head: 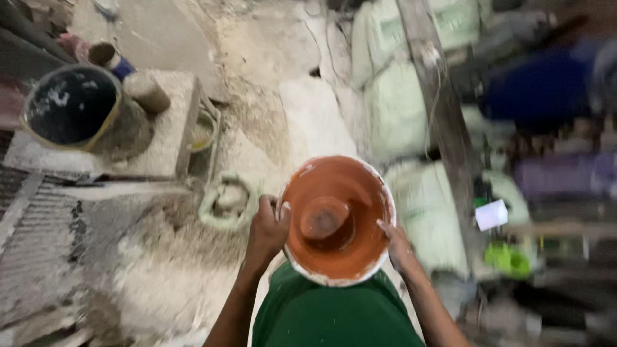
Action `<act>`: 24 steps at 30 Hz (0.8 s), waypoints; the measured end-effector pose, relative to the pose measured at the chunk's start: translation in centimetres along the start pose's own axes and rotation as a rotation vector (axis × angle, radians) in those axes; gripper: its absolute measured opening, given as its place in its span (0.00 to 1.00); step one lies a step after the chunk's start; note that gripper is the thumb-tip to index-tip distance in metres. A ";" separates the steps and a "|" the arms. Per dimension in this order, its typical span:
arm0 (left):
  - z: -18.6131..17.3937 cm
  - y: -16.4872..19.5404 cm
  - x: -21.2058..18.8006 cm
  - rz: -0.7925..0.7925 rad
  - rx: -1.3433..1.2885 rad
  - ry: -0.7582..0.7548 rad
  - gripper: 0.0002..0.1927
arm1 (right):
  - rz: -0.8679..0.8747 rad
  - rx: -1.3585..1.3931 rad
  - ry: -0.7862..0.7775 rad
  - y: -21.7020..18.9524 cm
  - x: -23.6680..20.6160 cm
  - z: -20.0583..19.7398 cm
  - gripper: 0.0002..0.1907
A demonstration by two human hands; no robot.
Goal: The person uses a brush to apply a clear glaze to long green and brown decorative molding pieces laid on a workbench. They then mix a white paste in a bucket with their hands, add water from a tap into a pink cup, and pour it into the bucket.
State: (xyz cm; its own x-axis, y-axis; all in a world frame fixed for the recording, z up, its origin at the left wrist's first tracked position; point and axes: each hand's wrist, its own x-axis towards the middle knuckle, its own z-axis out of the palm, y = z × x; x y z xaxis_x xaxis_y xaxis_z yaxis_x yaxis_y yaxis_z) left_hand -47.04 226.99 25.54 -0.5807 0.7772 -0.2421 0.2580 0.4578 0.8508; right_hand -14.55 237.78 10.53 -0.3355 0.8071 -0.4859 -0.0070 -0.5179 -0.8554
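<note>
- far left, a dark round tub with a yellowish rim (71,106) sits on a pale concrete slab (168,128), well apart from the hands.
- the left hand (267,228) is clenched on the left rim of the round white bucket coated inside with wet orange-red paint (334,218), held in front of the green shirt (334,315).
- the right hand (395,244) grips the right rim; a slick rim could let the bucket tip and spill onto the dusty floor (160,283).
- right of it, pale greenish sacks (395,109) lie stacked; their printing is too blurred to tell.
- further right, a small white card-like label (491,214), possibly paper, above a bright green package (508,257).
</note>
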 end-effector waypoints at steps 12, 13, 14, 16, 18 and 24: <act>1.3 7.1 35.8 -0.039 -0.038 0.107 0.16 | -0.144 -0.162 -0.281 -27.2 32.9 14.3 0.34; 1.4 7.8 39.3 -0.031 -0.054 0.107 0.16 | -0.132 -0.151 -0.282 -29.0 36.0 15.5 0.34; 1.1 8.6 42.5 -0.026 -0.028 0.103 0.16 | -0.112 -0.139 -0.284 -30.4 38.6 16.8 0.34; 0.1 11.2 49.9 0.012 0.019 0.101 0.16 | -0.153 -0.074 -0.301 -33.5 43.7 19.0 0.35; -1.3 14.3 57.4 0.036 0.033 0.101 0.15 | -0.171 -0.073 -0.312 -37.2 49.7 20.8 0.35; -3.0 21.9 76.4 0.056 0.147 0.066 0.15 | -0.089 -0.016 -0.259 -44.6 67.3 23.5 0.33</act>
State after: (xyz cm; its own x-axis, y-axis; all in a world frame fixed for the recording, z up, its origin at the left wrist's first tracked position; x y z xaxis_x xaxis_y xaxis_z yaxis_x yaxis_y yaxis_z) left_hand -88.12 295.10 27.11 -0.6110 0.7751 -0.1612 0.3986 0.4771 0.7832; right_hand -58.95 308.54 20.24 -0.5643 0.7483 -0.3487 -0.0325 -0.4422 -0.8963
